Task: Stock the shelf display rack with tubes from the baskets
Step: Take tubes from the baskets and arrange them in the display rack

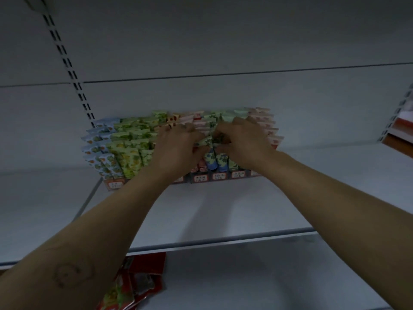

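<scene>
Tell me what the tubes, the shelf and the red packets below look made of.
Tubes: likely soft plastic or laminate, printed with fruit patterns, crimped flat at the top ends. Shelf: probably painted metal, smooth matt white with a rounded front edge. Red packets: glossy plastic film, judging by creases and sheen.

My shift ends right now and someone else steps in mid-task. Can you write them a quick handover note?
Left hand: pinches the pale green tube at the middle of the display rack.
Right hand: fingers curled round a dark-patterned tube right beside it.
The rack stands on the white shelf, near the back. Baskets are out of view.
Done: nearly every row looks full.
Left: seat these two tubes, then probably fill any gaps the hands now hide.
</scene>
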The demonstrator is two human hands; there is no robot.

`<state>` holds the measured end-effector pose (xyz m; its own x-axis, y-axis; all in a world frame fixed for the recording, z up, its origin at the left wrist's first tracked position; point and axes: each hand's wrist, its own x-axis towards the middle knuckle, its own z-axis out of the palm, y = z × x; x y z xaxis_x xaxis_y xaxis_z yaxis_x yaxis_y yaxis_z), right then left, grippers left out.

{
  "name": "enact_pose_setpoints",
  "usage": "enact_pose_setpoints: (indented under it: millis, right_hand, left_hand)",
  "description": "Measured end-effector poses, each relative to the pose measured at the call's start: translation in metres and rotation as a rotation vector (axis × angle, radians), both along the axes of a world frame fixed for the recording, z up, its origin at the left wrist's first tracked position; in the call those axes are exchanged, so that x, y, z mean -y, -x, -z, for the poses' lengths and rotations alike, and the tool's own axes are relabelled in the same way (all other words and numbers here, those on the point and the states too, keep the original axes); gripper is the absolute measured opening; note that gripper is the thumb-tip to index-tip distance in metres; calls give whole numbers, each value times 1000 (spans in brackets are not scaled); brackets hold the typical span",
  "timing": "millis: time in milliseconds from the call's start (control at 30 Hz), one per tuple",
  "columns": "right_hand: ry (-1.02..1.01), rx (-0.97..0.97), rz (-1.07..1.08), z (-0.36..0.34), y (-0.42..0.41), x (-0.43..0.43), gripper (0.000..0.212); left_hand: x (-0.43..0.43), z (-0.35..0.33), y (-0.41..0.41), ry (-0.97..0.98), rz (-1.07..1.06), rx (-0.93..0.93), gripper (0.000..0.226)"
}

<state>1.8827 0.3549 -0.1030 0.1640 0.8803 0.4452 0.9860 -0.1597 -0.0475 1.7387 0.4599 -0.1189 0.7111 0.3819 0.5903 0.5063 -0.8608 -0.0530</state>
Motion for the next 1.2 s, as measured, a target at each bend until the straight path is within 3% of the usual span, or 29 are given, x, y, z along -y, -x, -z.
enact_pose_setpoints:
  millis: [300,700,833,967,1100,1200]
  right_hand:
    - [-91,-84,-183,12,-25,1,14]
    - [66,-132,-193,2,-32,-4,9]
    - [81,-32,-163,3,-27,-2,2]
    - [99,28,-126,7,-28,-4,21]
    - [105,45,-100,13,-31,-6,22]
    - [78,14,-122,19,-31,-4,25]
  left_hand:
    - [4,3,-6,-48,8,-24,31]
    - [9,5,-25,-124,-43,-121,27]
    - [5,5,-24,-219,32,-120,26]
    - [9,-10,-24,-390,-11,-273,26]
    - [20,-19,-31,-377,-87,-397,38]
    - [22,-21,-38,-378,-84,-442,25]
